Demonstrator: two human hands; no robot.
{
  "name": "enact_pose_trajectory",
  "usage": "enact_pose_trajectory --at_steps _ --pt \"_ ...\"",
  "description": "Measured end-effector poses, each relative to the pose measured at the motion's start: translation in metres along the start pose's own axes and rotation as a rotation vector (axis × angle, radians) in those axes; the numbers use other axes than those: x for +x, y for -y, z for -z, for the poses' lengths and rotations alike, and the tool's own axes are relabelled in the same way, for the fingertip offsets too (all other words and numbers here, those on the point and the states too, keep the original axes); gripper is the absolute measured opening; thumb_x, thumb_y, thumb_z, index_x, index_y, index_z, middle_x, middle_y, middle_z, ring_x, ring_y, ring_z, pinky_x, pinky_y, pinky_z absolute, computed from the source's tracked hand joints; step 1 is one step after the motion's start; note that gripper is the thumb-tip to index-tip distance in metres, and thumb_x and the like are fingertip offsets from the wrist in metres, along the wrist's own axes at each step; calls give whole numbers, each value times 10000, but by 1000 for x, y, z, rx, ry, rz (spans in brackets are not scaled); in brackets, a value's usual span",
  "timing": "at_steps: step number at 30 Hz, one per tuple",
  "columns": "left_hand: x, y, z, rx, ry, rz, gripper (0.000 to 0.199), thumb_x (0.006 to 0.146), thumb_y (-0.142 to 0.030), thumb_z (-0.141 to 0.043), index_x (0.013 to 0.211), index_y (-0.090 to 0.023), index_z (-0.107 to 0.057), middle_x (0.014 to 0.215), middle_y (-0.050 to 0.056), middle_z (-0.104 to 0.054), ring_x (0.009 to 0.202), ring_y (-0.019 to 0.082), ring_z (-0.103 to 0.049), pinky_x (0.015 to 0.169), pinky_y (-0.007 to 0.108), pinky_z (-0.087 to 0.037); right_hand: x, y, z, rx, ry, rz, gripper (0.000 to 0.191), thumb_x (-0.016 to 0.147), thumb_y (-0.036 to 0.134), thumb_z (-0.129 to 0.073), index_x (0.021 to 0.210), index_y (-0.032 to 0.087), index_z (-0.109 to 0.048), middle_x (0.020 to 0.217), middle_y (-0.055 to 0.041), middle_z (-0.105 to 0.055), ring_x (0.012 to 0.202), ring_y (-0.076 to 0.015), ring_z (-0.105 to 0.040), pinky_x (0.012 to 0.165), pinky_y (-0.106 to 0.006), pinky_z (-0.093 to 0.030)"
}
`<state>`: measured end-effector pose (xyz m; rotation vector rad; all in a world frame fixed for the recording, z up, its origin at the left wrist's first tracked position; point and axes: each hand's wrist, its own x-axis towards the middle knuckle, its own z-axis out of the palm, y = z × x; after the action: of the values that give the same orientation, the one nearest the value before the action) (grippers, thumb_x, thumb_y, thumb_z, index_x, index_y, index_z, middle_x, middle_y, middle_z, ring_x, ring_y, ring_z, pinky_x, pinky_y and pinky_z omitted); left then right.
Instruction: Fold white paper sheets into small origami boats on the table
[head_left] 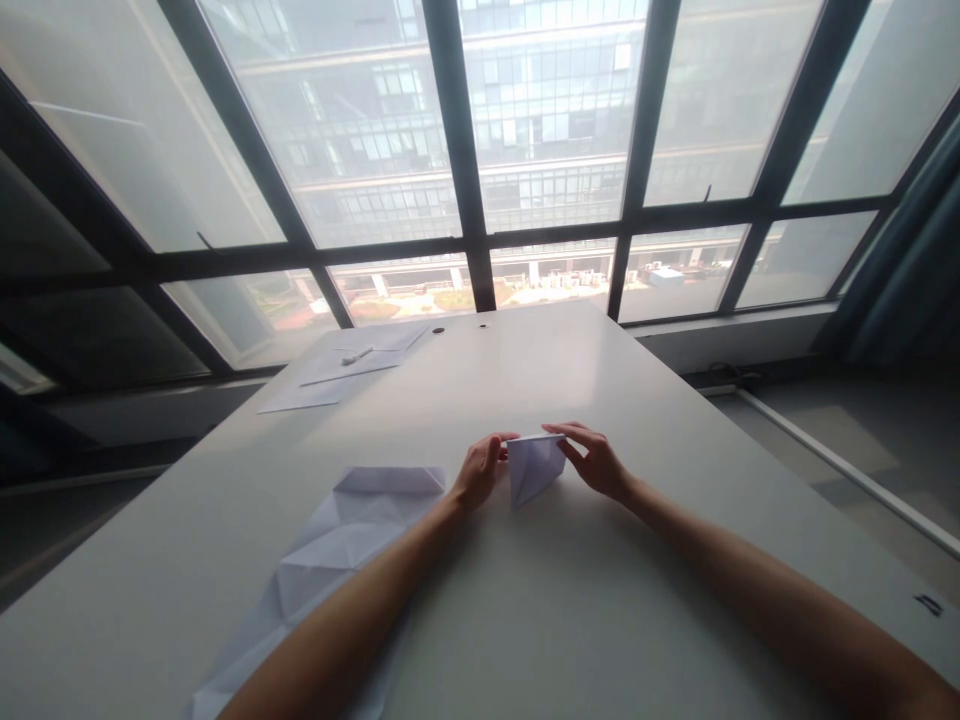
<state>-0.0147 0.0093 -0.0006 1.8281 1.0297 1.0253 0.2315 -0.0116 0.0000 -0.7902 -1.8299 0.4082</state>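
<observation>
A small folded piece of white paper [534, 468] stands upright between my two hands near the middle of the white table [592, 600]. My left hand [480, 470] grips its left edge, with fingers bent behind it and thumb near the top. On the other side, my right hand [594, 458] pinches the top right corner between thumb and fingers. A larger creased sheet of white paper [330, 560] lies to the left, partly hidden under my left forearm.
Flat white sheets [322, 385] lie at the table's far left with a small white pen-like object [358, 356] on them. Large windows rise behind the far edge. A small dark mark [930, 604] shows at the right edge.
</observation>
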Motion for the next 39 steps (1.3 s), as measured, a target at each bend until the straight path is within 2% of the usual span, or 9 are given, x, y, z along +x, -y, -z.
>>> enact_pose_trajectory --at_steps 6,10,14,17,22,26,33,36,39 --pt "1 1 -2 -11 -22 46 822 916 -783 -284 1097 -112 -722 830 114 -740 766 250 -690 670 326 -523 0 2 -1 -20 120 54 356 1017 280 -493 1358 277 -598 1288 -96 -671 1190 -243 -624 1011 -461 -521" --pt "5 0 0 32 -132 98 761 956 -709 -282 955 -114 -757 778 103 -743 717 237 -682 653 322 -511 0 5 -1 -63 207 125 383 1027 237 -457 1396 266 -559 1289 -106 -668 1180 -237 -618 980 -460 -539" --pt "9 5 2 78 -221 95 675 980 -616 -301 890 -133 -764 834 104 -759 797 248 -696 726 342 -521 0 11 -2 -85 312 206 419 1018 206 -467 1428 271 -522 1348 -97 -634 1231 -230 -586 1000 -443 -535" --pt "11 9 2 100 -234 51 573 983 -529 -339 887 -142 -750 896 101 -762 855 246 -699 803 353 -518 -1 15 -3 -118 387 241 464 991 214 -529 1449 283 -498 1371 -83 -621 1276 -239 -555 1038 -447 -511" --pt "10 9 -1 184 -181 21 374 924 -419 -474 905 -156 -739 908 82 -760 852 242 -695 792 344 -525 -4 18 -2 -168 496 204 619 921 305 -656 1497 250 -437 1438 -108 -561 1340 -268 -502 1127 -456 -420" --pt "7 6 -2 202 -164 -14 257 859 -293 -557 976 -171 -749 997 88 -758 928 249 -695 868 376 -532 -4 22 -2 -203 581 180 595 934 391 -634 1484 246 -459 1461 -118 -535 1360 -266 -486 1147 -429 -382" --pt "5 8 -4 311 -76 -161 357 816 -101 -480 1001 -191 -772 1123 72 -738 1090 231 -665 1031 407 -500 -2 24 -3 -293 712 187 522 944 410 -616 1443 306 -504 1528 -86 -459 1413 -256 -413 1178 -454 -296" --pt "5 10 -6 420 53 -200 387 864 -127 -479 1138 -200 -743 1272 68 -686 1244 244 -592 1111 432 -441 -2 23 -1 -308 740 153 501 948 404 -613 1434 332 -513 1575 -72 -387 1443 -260 -365 1193 -500 -233" --pt "4 9 -7 579 218 -230 441 921 -179 -471 1327 -232 -636 1435 50 -568 1403 268 -437 1177 491 -332 -1 20 1 -269 734 133 461 957 358 -607 1411 376 -528 1571 -27 -396 1447 -241 -360 1201 -518 -200"
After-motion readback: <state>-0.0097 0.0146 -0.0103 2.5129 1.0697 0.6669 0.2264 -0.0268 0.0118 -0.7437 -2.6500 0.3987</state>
